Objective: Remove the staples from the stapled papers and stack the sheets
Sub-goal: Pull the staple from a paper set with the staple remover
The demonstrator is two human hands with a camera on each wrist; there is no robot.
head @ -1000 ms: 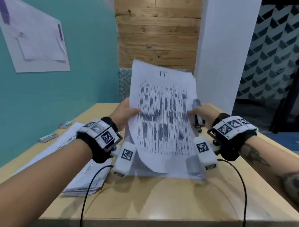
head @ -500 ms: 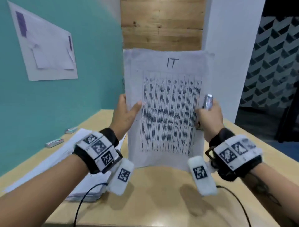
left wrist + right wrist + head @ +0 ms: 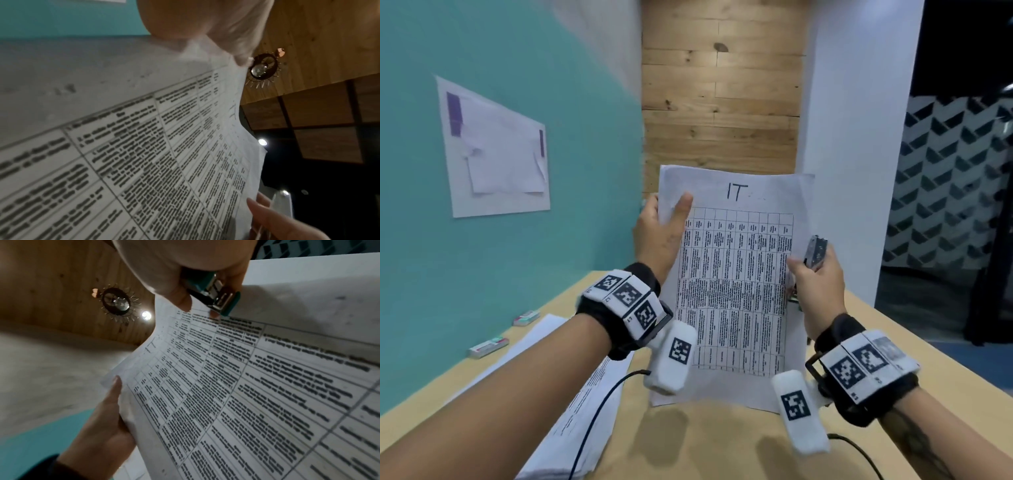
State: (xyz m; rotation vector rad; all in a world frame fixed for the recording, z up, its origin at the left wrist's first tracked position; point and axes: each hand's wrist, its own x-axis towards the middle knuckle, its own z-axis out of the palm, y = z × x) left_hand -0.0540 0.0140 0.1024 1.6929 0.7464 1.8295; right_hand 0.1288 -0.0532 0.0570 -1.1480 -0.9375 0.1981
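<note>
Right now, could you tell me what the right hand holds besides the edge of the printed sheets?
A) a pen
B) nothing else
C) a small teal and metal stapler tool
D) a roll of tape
C: the right hand grips a small teal and metal stapler tool against the right edge of the printed sheets.

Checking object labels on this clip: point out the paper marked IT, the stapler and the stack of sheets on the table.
paper marked IT (image 3: 736, 291), head view, middle of printed table.
stapler (image 3: 221, 293), right wrist view, metal front end.
stack of sheets (image 3: 585, 394), head view, top sheet.
</note>
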